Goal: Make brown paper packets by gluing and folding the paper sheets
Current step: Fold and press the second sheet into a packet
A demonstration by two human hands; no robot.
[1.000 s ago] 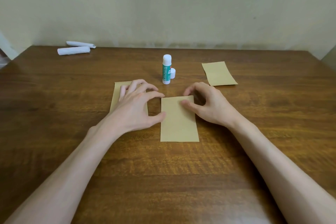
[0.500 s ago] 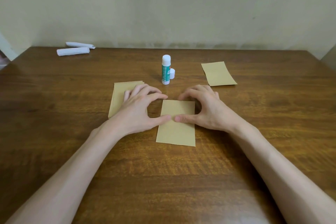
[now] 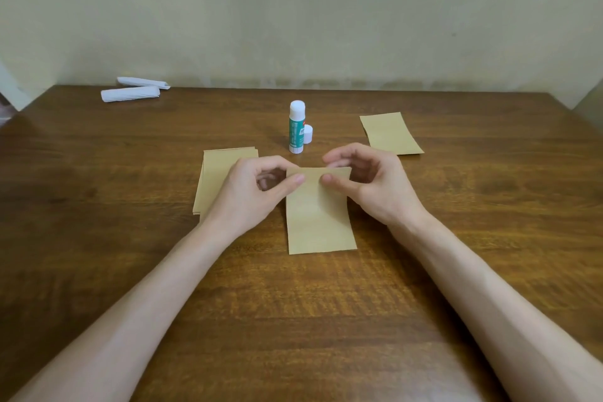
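Observation:
A brown paper sheet lies in front of me on the wooden table, its far edge lifted. My left hand pinches the far left part of that sheet between thumb and fingers. My right hand pinches the far right part the same way. The two thumbs almost meet on top of the sheet. A stack of brown sheets sits to the left, partly under my left hand. A green and white glue stick stands upright behind the sheet, with its white cap beside it.
A single brown paper piece lies at the back right. Two white rolled papers rest at the table's far left corner. A pale wall runs behind the table's far edge.
Both hands went from pressing the sheet flat to pinching its far edge and lifting it. The sheet has straightened and sits slightly further right.

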